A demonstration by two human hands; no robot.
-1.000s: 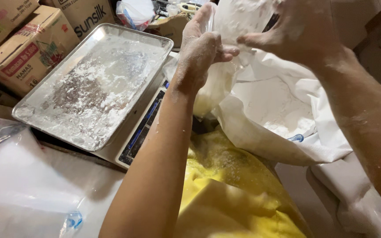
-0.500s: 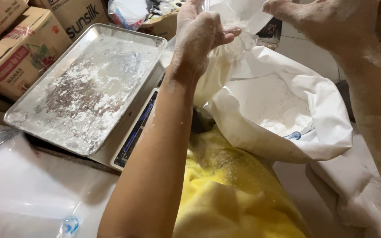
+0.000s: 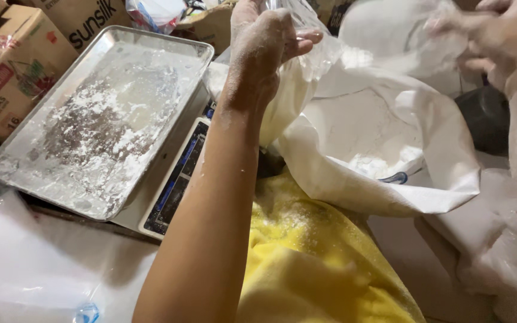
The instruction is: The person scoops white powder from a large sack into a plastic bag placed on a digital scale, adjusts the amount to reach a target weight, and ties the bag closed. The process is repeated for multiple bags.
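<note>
Head view: left hand [image 3: 264,51] and blurred right hand [image 3: 498,42] pinch a clear plastic bag [image 3: 312,45] over open white sack [image 3: 384,149]; floured tray [image 3: 100,119] on scale, frame left, bears no bag.

So the clear plastic bag [image 3: 315,45] is thin, see-through and crinkly, dusted white with flour, held up and stretched out. Below it the big white sack [image 3: 384,155] slumps open, white powder inside.

Cardboard boxes [image 3: 13,66] stacked at back left; dim light; pale floor [image 3: 31,263] below.
</note>
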